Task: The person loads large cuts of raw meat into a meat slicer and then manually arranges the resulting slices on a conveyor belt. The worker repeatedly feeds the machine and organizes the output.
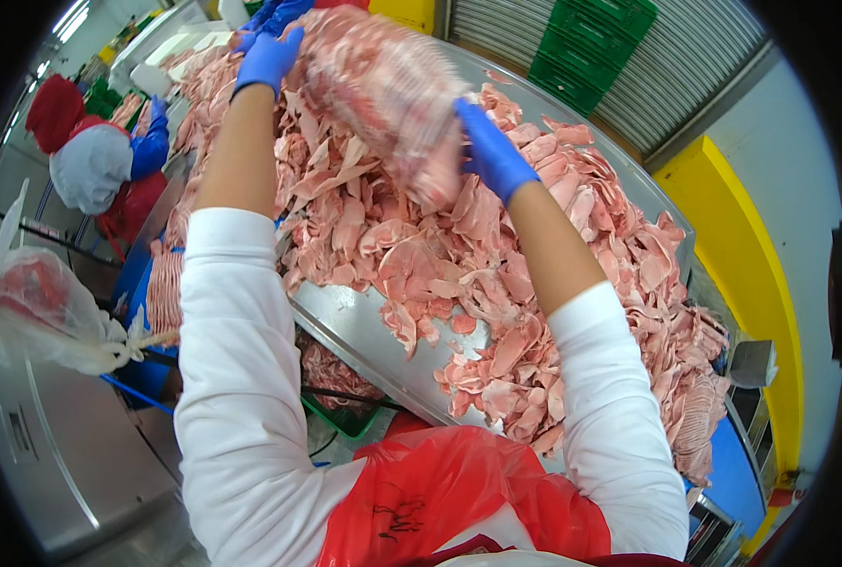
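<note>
While the left grip [268, 61] and right grip [496, 151] pinched a meat stack [383, 90] between them, slices [416, 265] lay below on the tabletop [350, 317].

bright; held meat [383, 99] blurred

Sliced meat [411, 260] heaped on a metal table [345, 312] and stacked green crates [595, 49] mark a meat-processing plant.

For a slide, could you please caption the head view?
Gloved left hand and right hand handle a blurred mass of sliced meat over a metal table heaped with loose pieces.
</note>
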Action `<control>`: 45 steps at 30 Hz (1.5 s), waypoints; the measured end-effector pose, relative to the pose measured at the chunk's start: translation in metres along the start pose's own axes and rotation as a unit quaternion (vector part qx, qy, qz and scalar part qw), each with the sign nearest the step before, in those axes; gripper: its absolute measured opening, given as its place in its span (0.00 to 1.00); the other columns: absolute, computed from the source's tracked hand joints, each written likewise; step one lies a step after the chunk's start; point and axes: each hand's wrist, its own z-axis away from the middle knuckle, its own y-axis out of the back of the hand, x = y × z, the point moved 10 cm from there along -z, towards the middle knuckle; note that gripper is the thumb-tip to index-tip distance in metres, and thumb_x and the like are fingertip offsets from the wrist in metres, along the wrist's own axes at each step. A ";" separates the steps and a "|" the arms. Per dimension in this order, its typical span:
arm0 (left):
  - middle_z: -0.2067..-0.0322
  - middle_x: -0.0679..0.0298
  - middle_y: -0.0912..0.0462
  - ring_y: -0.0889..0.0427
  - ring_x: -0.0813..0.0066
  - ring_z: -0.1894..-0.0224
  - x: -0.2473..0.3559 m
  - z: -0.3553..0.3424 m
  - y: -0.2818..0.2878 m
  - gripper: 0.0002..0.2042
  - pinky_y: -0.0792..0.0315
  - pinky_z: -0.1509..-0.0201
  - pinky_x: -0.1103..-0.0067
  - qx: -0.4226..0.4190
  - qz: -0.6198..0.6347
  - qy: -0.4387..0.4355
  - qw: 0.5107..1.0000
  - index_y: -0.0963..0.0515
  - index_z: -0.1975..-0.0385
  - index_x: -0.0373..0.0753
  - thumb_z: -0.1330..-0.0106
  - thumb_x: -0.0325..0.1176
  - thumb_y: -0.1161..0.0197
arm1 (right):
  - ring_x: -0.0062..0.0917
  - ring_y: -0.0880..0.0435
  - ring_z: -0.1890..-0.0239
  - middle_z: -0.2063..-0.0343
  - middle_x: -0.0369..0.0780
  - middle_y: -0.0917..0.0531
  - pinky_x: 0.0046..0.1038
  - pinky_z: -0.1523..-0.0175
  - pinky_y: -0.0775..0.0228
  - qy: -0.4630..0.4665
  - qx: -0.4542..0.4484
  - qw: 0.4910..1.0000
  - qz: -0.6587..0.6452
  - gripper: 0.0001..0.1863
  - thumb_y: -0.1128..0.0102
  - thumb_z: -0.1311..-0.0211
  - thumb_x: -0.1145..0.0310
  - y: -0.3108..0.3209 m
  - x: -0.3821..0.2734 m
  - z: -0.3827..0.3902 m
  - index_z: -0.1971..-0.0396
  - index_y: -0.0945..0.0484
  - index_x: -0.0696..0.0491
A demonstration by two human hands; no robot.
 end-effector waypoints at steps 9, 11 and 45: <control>0.23 0.47 0.47 0.52 0.34 0.23 0.057 0.197 -0.221 0.46 0.61 0.24 0.39 0.060 -0.244 -0.255 0.934 0.39 0.25 0.49 0.39 0.71 0.41 | 0.41 0.28 0.31 0.31 0.54 0.31 0.37 0.28 0.35 0.157 -0.097 0.873 0.451 0.42 0.41 0.29 0.45 -0.010 0.114 0.098 0.25 0.42 0.54; 0.24 0.53 0.45 0.51 0.40 0.22 0.069 0.209 -0.240 0.45 0.65 0.25 0.35 0.088 -0.264 -0.296 0.914 0.37 0.26 0.51 0.40 0.71 0.40 | 0.42 0.29 0.29 0.29 0.54 0.32 0.38 0.27 0.37 0.108 -0.098 0.893 0.426 0.41 0.42 0.28 0.46 0.030 0.142 0.146 0.25 0.42 0.54; 0.41 0.60 0.19 0.22 0.73 0.39 0.555 0.816 -0.542 0.20 0.30 0.34 0.75 -0.623 0.380 -0.170 0.663 0.24 0.38 0.34 0.25 0.37 0.38 | 0.32 0.23 0.47 0.42 0.41 0.27 0.38 0.47 0.24 -0.061 0.663 0.729 -0.159 0.48 0.38 0.37 0.33 0.759 0.299 0.924 0.26 0.38 0.49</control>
